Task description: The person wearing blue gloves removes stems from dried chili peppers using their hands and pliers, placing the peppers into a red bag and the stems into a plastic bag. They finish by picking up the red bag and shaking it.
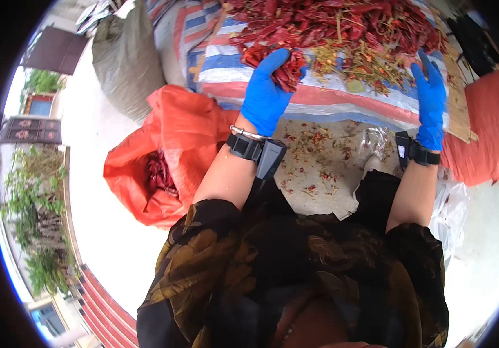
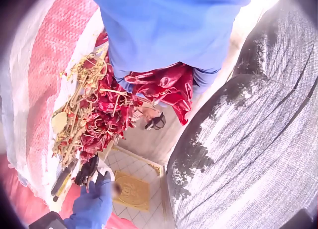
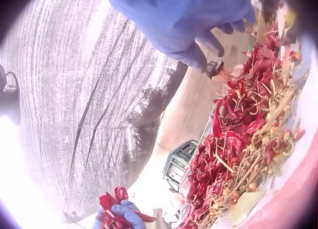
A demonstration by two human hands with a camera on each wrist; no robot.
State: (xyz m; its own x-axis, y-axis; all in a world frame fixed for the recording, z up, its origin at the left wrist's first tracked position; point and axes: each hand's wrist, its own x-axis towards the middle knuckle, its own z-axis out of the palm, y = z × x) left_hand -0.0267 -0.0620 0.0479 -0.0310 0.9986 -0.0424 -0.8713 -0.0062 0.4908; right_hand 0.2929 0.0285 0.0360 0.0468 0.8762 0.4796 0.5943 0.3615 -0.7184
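Observation:
Dried red chillies (image 1: 319,23) lie in a wide pile on a striped sheet (image 1: 232,72), with pale stems and bits (image 1: 356,69) along the near edge. My blue-gloved left hand (image 1: 267,95) grips a bunch of red chillies (image 1: 289,72) above the sheet's left part; the bunch also shows below the glove in the left wrist view (image 2: 171,85). Near the pile's right end is my gloved right hand (image 1: 430,98), its fingers apart and relaxed, holding nothing visible. In the right wrist view its fingers (image 3: 211,42) hang beside the pile.
An open red sack (image 1: 188,122) with chillies inside stands at the left, a grey-green sack (image 1: 123,64) behind it. Another red sack (image 1: 487,127) is at the right, beside a wooden board (image 1: 458,98). Scraps (image 1: 313,151) litter the floor below the sheet.

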